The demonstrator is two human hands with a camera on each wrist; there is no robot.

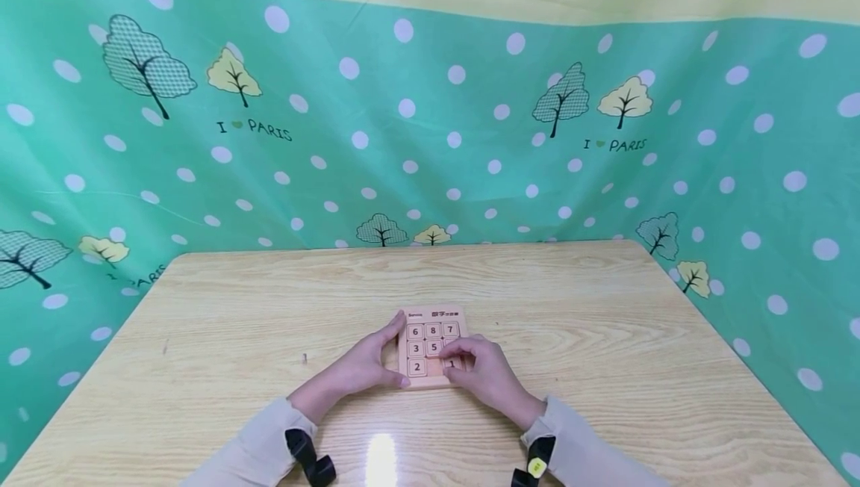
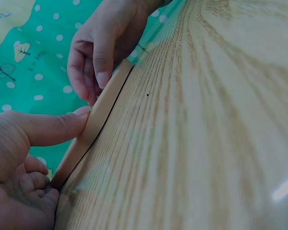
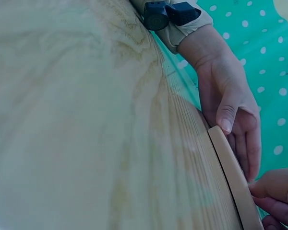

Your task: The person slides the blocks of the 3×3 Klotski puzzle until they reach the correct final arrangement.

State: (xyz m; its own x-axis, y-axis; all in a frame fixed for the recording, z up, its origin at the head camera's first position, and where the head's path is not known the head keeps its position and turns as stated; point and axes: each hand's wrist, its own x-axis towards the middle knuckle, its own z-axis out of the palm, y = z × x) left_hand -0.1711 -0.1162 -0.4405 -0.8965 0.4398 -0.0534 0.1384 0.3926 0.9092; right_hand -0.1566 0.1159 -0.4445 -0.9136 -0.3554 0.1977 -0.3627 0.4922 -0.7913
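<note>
A light wooden number slide puzzle (image 1: 426,318) lies flat on the table, its square tiles in a frame. Tiles 6, 8, 7, 3, 5, 2 and 1 show, with a bare slot at bottom middle. My left hand (image 1: 363,364) grips the puzzle's left side, thumb by the near corner and fingers along the far part. Over the right columns, my right hand (image 1: 487,375) bends its thumb and index finger about the 1 tile (image 1: 453,364). That hand hides the tile at middle right. Only the frame's side edge (image 2: 91,127) shows in the left wrist view.
The wood-grain table (image 1: 269,308) extends around the puzzle on all sides. Behind it hangs a green dotted cloth (image 1: 430,196) with printed trees, also along both sides. Black wrist cameras sit at the sleeve cuffs.
</note>
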